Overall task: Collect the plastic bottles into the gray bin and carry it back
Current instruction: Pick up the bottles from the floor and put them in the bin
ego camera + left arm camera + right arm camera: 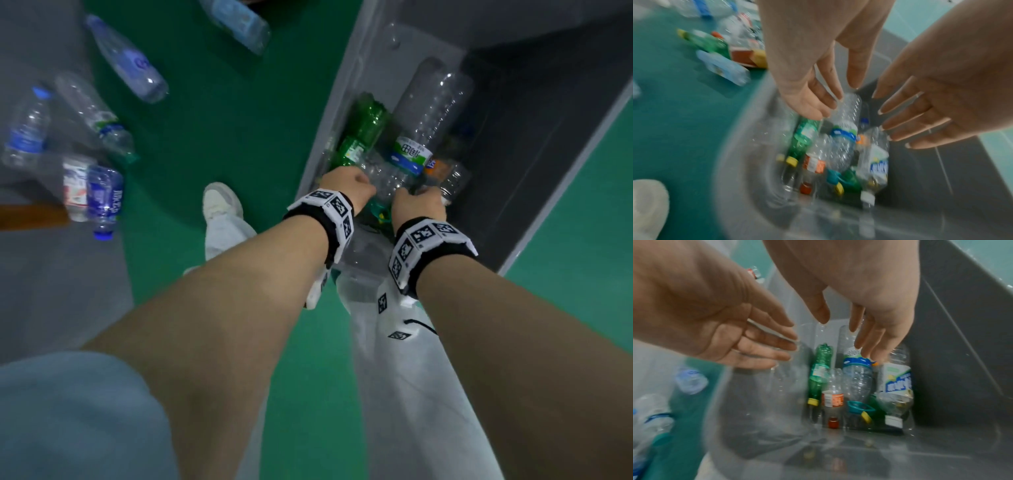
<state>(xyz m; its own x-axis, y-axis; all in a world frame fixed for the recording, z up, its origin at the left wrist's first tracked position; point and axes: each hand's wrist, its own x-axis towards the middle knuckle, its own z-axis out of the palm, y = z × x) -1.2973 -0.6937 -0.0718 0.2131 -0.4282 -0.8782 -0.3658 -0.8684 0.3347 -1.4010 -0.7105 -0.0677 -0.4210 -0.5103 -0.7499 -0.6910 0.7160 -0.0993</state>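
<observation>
Bottles (430,113) are lying heaped in the gray bin (534,164) in the head view, a tall clear one with a green and blue label leaning beside a green bottle (364,130), while the left hand (346,186) and right hand (419,205) are hovering side by side over the pile; from here their fingers are hidden behind the knuckles. More loose bottles (126,60) are waiting on the green floor (222,113) from nine to eleven o'clock of the bin, so the collecting looks unfinished. In the left wrist view both hands are showing fingers (818,104) straight and spread apart, holding nothing, just above the clear bottle at the centre; the frame is blurred, so contact cannot be told. In the right wrist view the fingers (869,344) are likewise loose and apart, the tips hanging near the blue band of the clear bottle, with a white-labelled bottle (896,381) at three o'clock against the dark bin wall. Judging by their empty, crumpled look, these bottles should be feeling very light, thin-walled and springy, denting under a hard squeeze and slipping on smooth sides, so gripping around the ribbed waist or the stiff neck near the cap seems safest. The bin itself looks rigid and should be carrying best by both hands at opposite rims.
</observation>
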